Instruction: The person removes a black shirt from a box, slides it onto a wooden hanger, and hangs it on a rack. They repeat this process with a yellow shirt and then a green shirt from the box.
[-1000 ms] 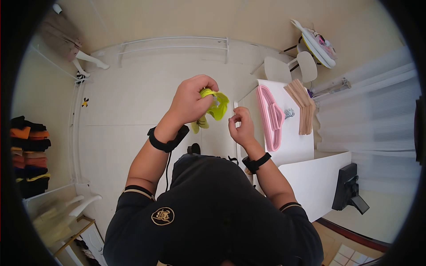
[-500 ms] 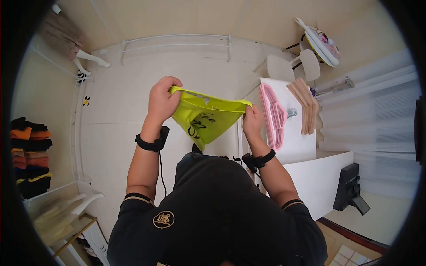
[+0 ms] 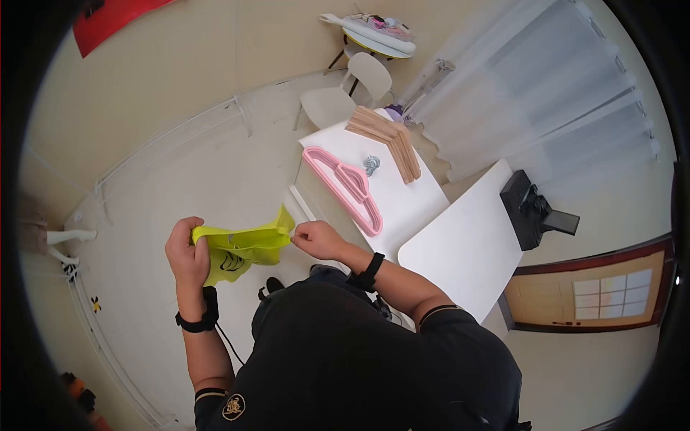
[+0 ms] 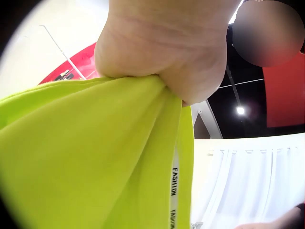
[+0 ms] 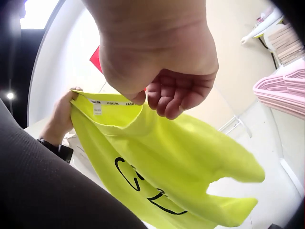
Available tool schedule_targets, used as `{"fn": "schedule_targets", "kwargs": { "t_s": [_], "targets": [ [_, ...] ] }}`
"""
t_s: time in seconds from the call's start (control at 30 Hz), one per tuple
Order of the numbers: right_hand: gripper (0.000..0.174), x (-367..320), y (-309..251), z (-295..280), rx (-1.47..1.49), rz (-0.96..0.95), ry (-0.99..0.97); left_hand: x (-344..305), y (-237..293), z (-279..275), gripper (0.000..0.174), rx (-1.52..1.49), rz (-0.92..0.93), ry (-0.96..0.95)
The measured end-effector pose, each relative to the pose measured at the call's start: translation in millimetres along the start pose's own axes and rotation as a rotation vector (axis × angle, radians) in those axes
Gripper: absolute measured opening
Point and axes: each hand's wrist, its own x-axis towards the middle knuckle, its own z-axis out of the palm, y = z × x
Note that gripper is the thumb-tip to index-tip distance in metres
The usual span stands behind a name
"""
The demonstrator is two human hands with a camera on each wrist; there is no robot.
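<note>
A neon yellow-green T-shirt (image 3: 248,251) hangs between the two hands in front of the body. The left hand (image 3: 188,255) grips its neckline at one side, fingers curled over the cloth. At the neckline's other side, the right hand (image 3: 320,239) pinches the edge between thumb and forefinger, its other fingers curled in, as the right wrist view shows. White neck tape (image 4: 174,191) printed "FASHION" runs inside the collar. Black lettering (image 5: 128,174) marks the shirt front, and the body of the shirt drapes down in folds.
On the right, a white table (image 3: 424,197) bears stacked pink hangers (image 3: 345,188) with silver hooks (image 3: 371,165) and a stack of tan hangers (image 3: 392,140). Nearer stands a white counter (image 3: 460,248) with a black monitor (image 3: 528,208). A white chair (image 3: 327,108) stands beyond the table.
First the left hand held the bunched shirt while the right was free; then both hands spread its neckline. Since then the person has turned right, and the neckline has slackened.
</note>
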Motion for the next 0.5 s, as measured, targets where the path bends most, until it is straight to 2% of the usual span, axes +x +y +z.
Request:
{"fn": "schedule_targets", "kwargs": {
  "t_s": [0.1,0.17,0.23,0.27,0.37,0.43,0.5],
  "targets": [
    [0.022,4.9,24.7,-29.6,-0.040,0.010,0.146,12.5,10.1,9.2,0.022,0.069,0.083,-0.059],
    [0.020,14.1,63.1,-63.1,-0.053,0.075,0.354,20.5,10.7,17.1,0.020,0.105,0.089,-0.073],
    [0.019,19.1,101.7,-106.5,-0.124,0.223,0.535,24.4,9.6,23.1,0.019,0.139,-0.073,-0.100],
    [0.019,19.3,119.7,-130.1,-0.151,0.331,0.583,26.4,6.9,25.3,0.019,0.155,-0.051,-0.110],
    [0.020,20.2,207.5,-187.3,-0.279,0.481,0.769,30.6,2.0,29.8,0.019,0.267,0.048,-0.109],
    [0.021,13.5,248.9,-215.8,-0.296,0.507,0.821,28.5,2.2,29.1,0.018,0.250,-0.124,-0.099],
    [0.022,10.8,274.4,-236.6,-0.357,0.731,0.902,29.4,2.1,30.7,0.015,0.223,-0.110,-0.085]
  ]
}}
